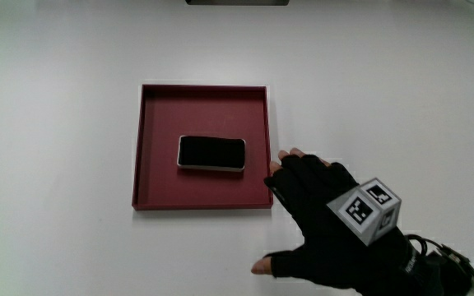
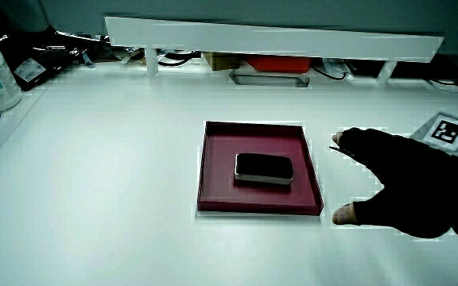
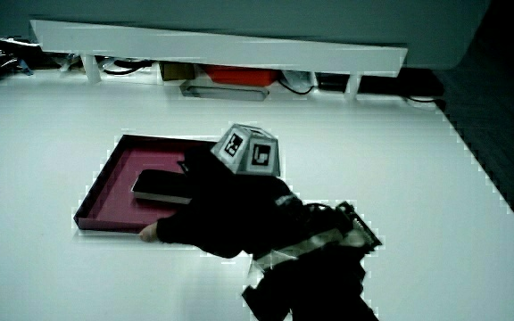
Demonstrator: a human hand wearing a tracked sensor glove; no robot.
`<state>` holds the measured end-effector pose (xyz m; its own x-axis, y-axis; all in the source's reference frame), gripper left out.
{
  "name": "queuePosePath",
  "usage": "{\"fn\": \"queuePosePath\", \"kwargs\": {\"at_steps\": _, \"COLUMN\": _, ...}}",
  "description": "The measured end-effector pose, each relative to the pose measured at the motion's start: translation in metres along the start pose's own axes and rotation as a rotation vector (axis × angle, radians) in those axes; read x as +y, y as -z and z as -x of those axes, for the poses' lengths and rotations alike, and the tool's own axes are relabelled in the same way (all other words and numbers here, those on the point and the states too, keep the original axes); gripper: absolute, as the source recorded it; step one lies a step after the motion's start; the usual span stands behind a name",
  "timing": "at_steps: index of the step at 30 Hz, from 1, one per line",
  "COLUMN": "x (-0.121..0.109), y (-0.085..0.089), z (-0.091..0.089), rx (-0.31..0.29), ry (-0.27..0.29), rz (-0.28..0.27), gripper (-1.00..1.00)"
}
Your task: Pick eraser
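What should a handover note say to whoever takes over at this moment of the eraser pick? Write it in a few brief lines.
Hand: open, fingers spread, holding nothing, resting on the table beside the red tray, fingertips at the tray's wall.
Eraser: a flat dark block lying inside the tray, near its middle, untouched.
Done: hand brought up beside the tray.
Left: reach over the wall, grasp the eraser, lift it out.

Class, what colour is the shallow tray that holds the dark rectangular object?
The tray is dark red, clearest in the main view.
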<state>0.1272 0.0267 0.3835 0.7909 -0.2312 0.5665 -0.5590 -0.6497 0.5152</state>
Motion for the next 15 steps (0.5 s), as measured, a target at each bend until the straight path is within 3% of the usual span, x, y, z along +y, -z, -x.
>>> {"fn": "queuePosePath", "kwargs": {"at_steps": 8, "x": 0.038, "y": -0.005, "z": 0.009, "rx": 0.035, "ry": -0.011, "rz": -0.014, "gripper": 0.00}}
{"fn": "queuePosePath", "kwargs": {"at_steps": 14, "x": 0.071, "y": 0.006, "z": 0.004, "rx": 0.052, "ry": 0.012, "rz": 0.008, "gripper": 0.00}}
{"fn": "queuePosePath", "kwargs": {"at_steps": 15, "x": 0.075, "y": 0.008, "z": 0.004, "rx": 0.065, "ry": -0.007, "rz": 0.001, "gripper": 0.00}}
